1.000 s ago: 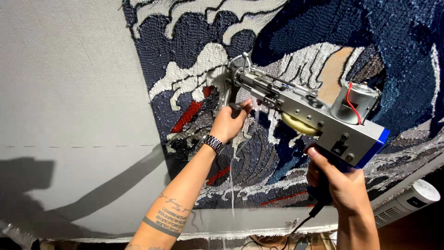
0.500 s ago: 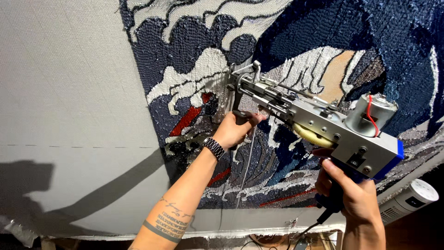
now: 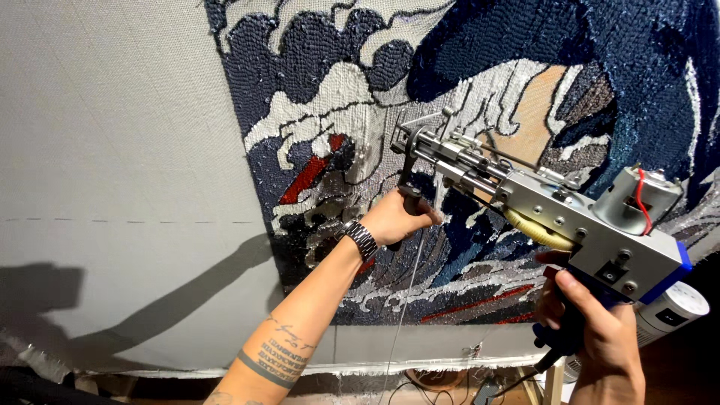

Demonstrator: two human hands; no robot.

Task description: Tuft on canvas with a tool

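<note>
Lower right of frame: right hand (image 3: 600, 334) is closed around the dark rear handle of the tufting gun (image 3: 555, 214), index finger laid along the trigger area; grip fully wrapped, no gap seen. The weight is carried here, hence the firm fist.

Centre: left hand (image 3: 401, 217) is closed on the black front handle (image 3: 411, 196) under the gun's nose, grip tight, thumb hidden. This hold is likely used to steer and press the needle end against the cloth. A metal watch (image 3: 360, 238) is worn on that wrist; forearm tattoos are visible lower centre.

The gun is held tilted, nose up-left, touching the tufted rug (image 3: 480, 97); motor (image 3: 637, 199) and red wire sit at the rear, upper right of the body. A yarn strand (image 3: 409, 300) hangs down from the front, feeding the needle.

Behind: blue, white and red pile on stretched grey backing cloth (image 3: 112, 150); left of frame is untufted. A white cylinder (image 3: 671, 315) is seen at far lower right.

Versus the earlier frames: the gun has been shifted right and down in frame, and the left hand sits lower on the front handle.
</note>
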